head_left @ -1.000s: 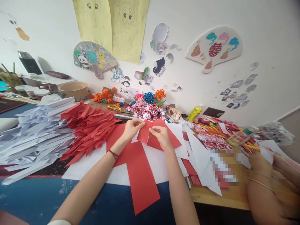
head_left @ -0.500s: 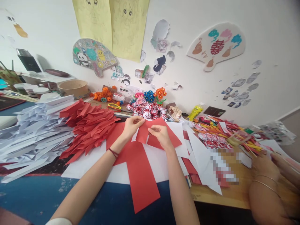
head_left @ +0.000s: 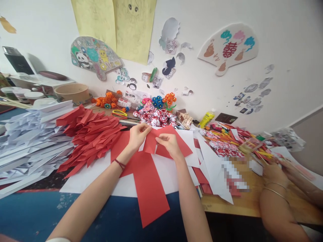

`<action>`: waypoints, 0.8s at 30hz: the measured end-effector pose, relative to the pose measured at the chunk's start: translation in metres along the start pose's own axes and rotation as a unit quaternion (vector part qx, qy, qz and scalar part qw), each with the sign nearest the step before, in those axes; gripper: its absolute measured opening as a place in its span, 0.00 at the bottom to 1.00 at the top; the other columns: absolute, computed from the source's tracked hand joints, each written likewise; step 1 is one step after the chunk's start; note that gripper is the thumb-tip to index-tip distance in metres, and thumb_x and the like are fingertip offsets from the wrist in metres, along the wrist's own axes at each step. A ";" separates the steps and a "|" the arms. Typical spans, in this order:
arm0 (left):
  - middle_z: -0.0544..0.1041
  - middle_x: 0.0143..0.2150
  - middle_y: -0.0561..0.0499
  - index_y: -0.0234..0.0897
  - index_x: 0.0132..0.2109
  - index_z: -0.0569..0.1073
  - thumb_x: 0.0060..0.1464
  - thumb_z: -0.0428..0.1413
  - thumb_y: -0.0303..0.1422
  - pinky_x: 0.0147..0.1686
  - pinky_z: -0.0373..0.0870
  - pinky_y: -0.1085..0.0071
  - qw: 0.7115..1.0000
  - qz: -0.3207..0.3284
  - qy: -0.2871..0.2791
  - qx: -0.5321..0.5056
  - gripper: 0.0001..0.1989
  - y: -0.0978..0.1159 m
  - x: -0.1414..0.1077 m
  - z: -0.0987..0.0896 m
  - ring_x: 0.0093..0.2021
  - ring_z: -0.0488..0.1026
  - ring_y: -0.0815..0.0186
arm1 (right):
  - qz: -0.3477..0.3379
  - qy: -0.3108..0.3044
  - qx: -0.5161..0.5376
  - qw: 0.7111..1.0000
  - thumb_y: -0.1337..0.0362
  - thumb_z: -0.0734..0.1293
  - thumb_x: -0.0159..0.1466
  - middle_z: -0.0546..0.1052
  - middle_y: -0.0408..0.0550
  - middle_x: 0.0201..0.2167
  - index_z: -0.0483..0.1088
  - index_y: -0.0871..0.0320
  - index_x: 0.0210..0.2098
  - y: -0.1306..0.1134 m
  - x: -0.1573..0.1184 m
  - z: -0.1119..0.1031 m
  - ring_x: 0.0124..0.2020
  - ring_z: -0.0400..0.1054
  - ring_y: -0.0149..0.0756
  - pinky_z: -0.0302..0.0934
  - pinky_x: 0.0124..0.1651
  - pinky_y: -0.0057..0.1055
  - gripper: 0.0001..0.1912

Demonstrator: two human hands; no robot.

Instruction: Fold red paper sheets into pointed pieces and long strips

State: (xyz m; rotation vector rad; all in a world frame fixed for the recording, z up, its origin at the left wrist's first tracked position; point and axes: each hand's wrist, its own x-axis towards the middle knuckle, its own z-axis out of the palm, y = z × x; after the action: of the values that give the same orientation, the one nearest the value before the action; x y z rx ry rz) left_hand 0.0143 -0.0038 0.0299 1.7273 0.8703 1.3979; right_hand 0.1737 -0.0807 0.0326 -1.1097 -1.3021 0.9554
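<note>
A small piece of red paper [head_left: 150,143] is pinched between both my hands, in front of a larger red sheet [head_left: 176,144]. My left hand [head_left: 138,135] grips its upper left part with thumb and fingers together. Closed on its right edge is my right hand [head_left: 168,143]. Beneath my hands, a long red strip [head_left: 151,188] and other red paper lie over white sheets [head_left: 101,174]. The strip's lower end reaches over the blue table [head_left: 121,215].
Folded white strips [head_left: 30,141] and folded red strips [head_left: 93,134] are heaped at left. Red-and-white paper flowers [head_left: 156,117] sit behind my hands. On the wooden table [head_left: 227,206] at right, another person's hands [head_left: 276,174] are among coloured strips.
The whole view has shifted, so the scene sits slightly further left. Both my hands keep their pinch on the red paper, with little visible movement.
</note>
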 end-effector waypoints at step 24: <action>0.79 0.29 0.49 0.35 0.30 0.77 0.53 0.54 0.45 0.30 0.62 0.73 0.990 -0.012 -0.071 0.123 0.17 0.004 -0.002 -0.003 0.30 0.72 0.64 | 0.014 0.073 -0.017 0.997 0.58 0.72 0.50 0.70 0.42 0.20 0.70 0.58 0.19 -0.008 0.000 -0.001 0.26 0.65 0.33 0.59 0.32 0.29 0.12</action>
State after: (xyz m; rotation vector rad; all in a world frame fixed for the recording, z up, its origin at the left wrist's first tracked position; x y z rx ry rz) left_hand 0.0115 -0.0069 0.0327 1.9671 1.0150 1.1731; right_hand 0.1745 -0.0831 0.0406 -1.2047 -1.1911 0.8596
